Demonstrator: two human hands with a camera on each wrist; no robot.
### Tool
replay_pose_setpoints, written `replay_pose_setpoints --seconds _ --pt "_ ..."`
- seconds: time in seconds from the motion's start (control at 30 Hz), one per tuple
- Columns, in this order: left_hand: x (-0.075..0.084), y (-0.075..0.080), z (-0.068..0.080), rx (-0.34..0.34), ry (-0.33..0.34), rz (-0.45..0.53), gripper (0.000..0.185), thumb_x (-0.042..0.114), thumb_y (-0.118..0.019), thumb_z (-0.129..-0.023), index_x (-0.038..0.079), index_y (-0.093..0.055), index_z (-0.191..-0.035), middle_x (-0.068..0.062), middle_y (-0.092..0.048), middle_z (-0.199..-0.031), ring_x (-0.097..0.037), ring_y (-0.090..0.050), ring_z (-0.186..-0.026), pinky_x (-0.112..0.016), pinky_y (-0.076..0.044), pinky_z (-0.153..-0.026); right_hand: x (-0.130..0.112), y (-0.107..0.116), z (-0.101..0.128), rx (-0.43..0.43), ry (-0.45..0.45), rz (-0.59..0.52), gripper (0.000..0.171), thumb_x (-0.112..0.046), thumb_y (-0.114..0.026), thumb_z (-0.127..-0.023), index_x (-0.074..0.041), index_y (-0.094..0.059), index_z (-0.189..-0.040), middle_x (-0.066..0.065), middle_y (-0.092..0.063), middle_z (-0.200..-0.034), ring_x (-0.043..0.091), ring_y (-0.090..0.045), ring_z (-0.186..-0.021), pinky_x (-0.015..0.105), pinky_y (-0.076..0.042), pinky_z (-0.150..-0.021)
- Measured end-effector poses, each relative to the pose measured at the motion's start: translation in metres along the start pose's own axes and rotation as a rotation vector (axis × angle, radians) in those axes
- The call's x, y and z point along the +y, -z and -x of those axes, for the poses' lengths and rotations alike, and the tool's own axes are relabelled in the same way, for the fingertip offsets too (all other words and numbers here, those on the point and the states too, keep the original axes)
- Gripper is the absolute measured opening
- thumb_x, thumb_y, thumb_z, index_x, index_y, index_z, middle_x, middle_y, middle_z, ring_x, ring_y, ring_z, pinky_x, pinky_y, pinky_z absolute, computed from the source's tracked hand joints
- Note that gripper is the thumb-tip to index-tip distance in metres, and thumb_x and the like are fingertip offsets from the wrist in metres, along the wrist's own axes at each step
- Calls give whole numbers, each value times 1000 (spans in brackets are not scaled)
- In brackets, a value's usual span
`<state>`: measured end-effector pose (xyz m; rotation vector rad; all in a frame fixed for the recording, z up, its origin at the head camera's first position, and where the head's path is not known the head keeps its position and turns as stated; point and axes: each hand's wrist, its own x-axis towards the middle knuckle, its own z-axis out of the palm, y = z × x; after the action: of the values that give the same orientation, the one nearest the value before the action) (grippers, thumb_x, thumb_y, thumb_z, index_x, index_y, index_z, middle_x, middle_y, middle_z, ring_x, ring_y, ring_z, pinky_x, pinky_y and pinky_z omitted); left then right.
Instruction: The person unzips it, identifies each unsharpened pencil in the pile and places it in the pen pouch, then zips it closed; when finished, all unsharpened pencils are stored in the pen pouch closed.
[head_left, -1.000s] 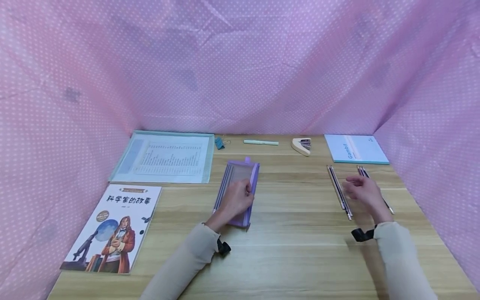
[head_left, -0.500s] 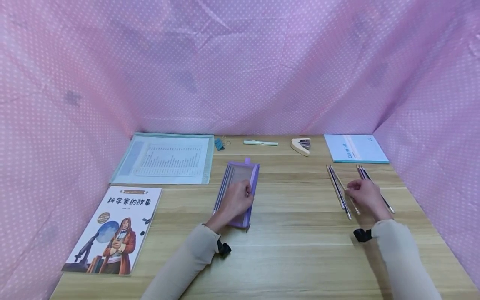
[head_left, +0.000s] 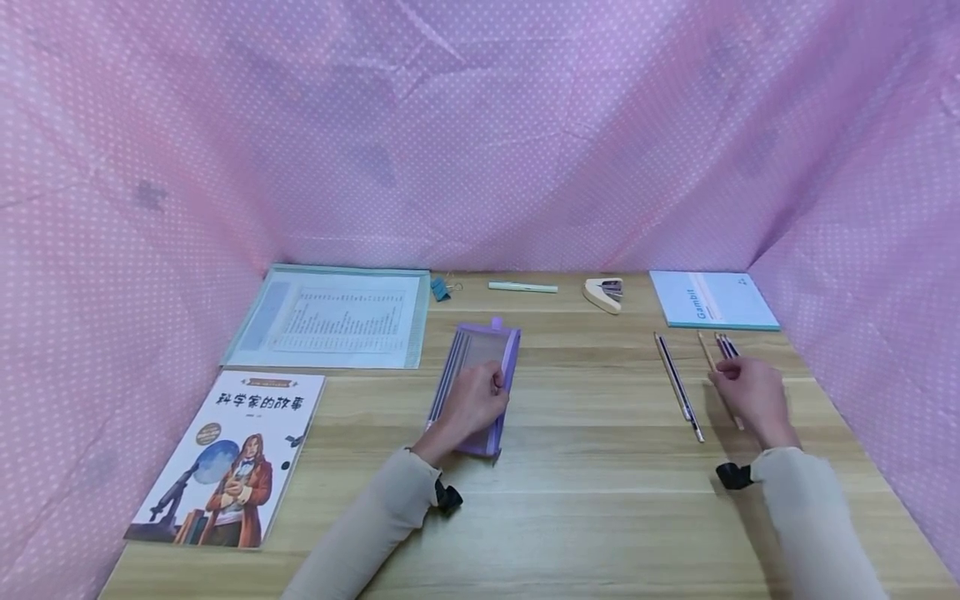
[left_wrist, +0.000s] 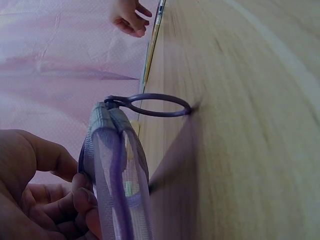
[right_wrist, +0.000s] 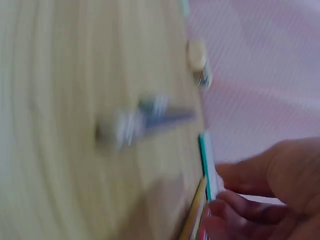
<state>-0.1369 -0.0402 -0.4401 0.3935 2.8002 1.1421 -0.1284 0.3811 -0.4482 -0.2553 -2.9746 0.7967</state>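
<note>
My left hand (head_left: 472, 398) lies over a purple mesh pencil case (head_left: 510, 358) on the table. In the left wrist view its curled fingers (left_wrist: 89, 207) pinch the case edge, beside a dark zipper-pull ring (left_wrist: 160, 105). Several striped pencils show along the left side of the case. To the right, my right hand (head_left: 753, 398) has its fingertips on a yellow pencil (head_left: 707, 350), which slants beneath them. Two dark striped pencils (head_left: 677, 383) lie left of that hand. More striped pencils (head_left: 726, 345) are partly hidden under it.
Along the back stand a teal binder clip (head_left: 441, 289), a pale green pen (head_left: 522, 287), a cream stapler (head_left: 603, 293) and a light blue notebook (head_left: 716, 298). A document folder (head_left: 341, 317) and an illustrated book (head_left: 225, 458) lie left. Pink dotted cloth (head_left: 480, 142) surrounds the table.
The yellow pencil has come away rightward from the left pencil group, moving along with my right hand toward the right group. My left hand and the pencil case stay put.
</note>
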Motion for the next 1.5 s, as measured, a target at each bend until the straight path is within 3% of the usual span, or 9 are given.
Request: replay_pose_setpoints --seconds 0.23,0.37,0.6,0.73,1.03,1.13,1.23,1.37,1.5 --pt "0 0 0 4 5 26 10 -1 -66 -84 7 -60 -82 -8 -66 -76 -11 -57 -59 -16 -42 -48 -12 -6 -5 -217 -35 -176 46 -28 -65 -96 11 -59 -120 24 -69 -103 7 -64 -70 24 -57 -61" --pt "0 -2 1 0 -6 36 10 -1 -65 -84 7 -60 -82 -7 -66 -74 -10 -57 -56 -15 -41 -46 -8 -8 -6 -194 -42 -155 40 -20 -68 -94 12 -61 -116 20 -70 -96 5 -63 -66 23 -56 -59" --pt "0 0 1 -1 8 24 10 0 -66 -84 7 -60 -84 -8 -67 -77 -11 -58 -58 -16 -44 -48 -9 -12 -8 -173 -15 -121 46 -30 -70 -93 10 -63 -114 22 -71 -96 6 -63 -65 22 -53 -57" --pt "-2 0 1 17 -27 27 11 -2 -64 -82 7 -60 -80 -8 -66 -74 -10 -56 -57 -17 -42 -47 -7 -13 -10 -159 -21 -102 35 -19 -61 -97 12 -63 -114 24 -70 -95 9 -62 -65 24 -53 -56" --pt "-4 -2 1 21 -41 32 12 -4 -63 -81 7 -60 -80 -7 -65 -73 -10 -55 -56 -16 -42 -46 -6 -13 -11 -143 81 81 43 -23 -71 -90 12 -63 -114 27 -73 -97 40 -68 -89 55 -52 -80" --pt "-4 -2 0 13 -36 30 12 -4 -63 -82 8 -60 -80 -7 -65 -73 -9 -55 -56 -15 -42 -46 -7 -12 -13 -156 101 113 38 -15 -71 -88 13 -64 -112 25 -72 -93 38 -67 -85 56 -51 -79" --pt "-4 -2 0 15 -38 22 12 -4 -63 -82 8 -60 -79 -6 -65 -73 -8 -54 -55 -15 -41 -46 -9 -9 -16 -178 114 113 33 -10 -68 -87 15 -64 -109 23 -71 -89 29 -65 -77 46 -52 -72" --pt "-5 -1 -1 26 -52 28 12 -4 -63 -80 7 -60 -77 -6 -63 -70 -8 -53 -55 -15 -40 -46 -15 -3 -17 -261 58 -17 36 -5 -62 -89 20 -58 -115 25 -69 -90 17 -62 -68 32 -53 -60" --pt "-5 -1 -1 29 -55 32 12 -4 -63 -80 7 -60 -77 -7 -64 -71 -9 -54 -55 -15 -41 -46 -27 0 -14 -377 -32 -266 47 -5 -53 -97 24 -42 -132 27 -67 -101 11 -66 -75 30 -60 -65"
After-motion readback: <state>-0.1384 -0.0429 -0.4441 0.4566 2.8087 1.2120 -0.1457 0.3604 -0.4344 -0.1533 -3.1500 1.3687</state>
